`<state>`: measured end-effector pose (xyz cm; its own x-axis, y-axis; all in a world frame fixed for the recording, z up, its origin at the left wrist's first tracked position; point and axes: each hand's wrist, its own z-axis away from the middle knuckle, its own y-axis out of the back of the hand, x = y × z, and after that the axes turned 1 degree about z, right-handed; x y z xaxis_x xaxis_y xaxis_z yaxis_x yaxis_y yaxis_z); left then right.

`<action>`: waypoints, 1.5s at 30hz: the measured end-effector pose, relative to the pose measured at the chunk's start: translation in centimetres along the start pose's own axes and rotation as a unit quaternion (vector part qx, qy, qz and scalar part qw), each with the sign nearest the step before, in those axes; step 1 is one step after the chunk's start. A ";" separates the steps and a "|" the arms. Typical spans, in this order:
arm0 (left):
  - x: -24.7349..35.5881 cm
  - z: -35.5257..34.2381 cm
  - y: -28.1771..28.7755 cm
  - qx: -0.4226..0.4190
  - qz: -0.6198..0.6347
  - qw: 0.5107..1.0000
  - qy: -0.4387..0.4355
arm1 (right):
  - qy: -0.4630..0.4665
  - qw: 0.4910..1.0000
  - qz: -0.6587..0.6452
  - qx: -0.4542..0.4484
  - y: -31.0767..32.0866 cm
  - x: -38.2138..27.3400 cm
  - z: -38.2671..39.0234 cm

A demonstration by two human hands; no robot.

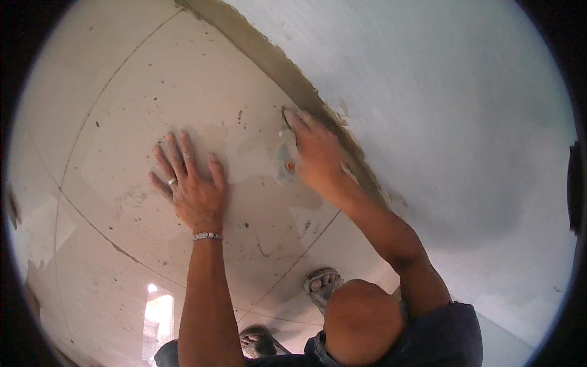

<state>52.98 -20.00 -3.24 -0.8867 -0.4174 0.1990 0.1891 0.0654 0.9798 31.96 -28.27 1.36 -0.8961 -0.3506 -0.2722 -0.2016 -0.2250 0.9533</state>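
My left hand lies flat on a large beige floor tile, fingers spread, with nothing in it. A ring and a pale bracelet show on that side. My right hand is slightly blurred, low at the foot of the wall. Its fingers are bent together beside a thin dark edge; what they grip is mostly hidden. Beside the palm lies a translucent, crumpled-looking piece with an orange spot. A brown-grey strip of mortar runs along the joint between floor and wall, right next to this hand.
The pale grey wall rises on the right. Dark joints divide the tiles, and crumbs and damp smears lie about. My sandalled feet and bent knee are at the bottom. A bright reflection shines on the floor at the lower left.
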 end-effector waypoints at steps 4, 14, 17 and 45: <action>-0.1 0.0 0.2 -0.011 -0.012 1.000 0.000 | -0.044 0.999 0.029 -0.003 0.1 -1.5 -3.2; 0.1 -1.1 0.5 -0.022 0.036 0.999 0.008 | 0.044 0.993 0.090 0.069 -1.7 -2.4 -9.0; 0.0 -1.2 0.7 -0.049 0.031 0.998 0.016 | 0.068 0.991 0.077 0.084 -2.0 -3.5 -11.1; 0.4 -1.2 1.9 -0.027 0.070 0.997 0.006 | 0.203 0.956 -0.175 0.118 -4.7 -6.9 -11.4</action>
<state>53.50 -21.17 -1.34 -0.8449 -0.4182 0.3336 0.3337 0.0753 0.9397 43.63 -35.14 -2.75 -0.5399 -0.6261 -0.5626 -0.5872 -0.1988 0.7847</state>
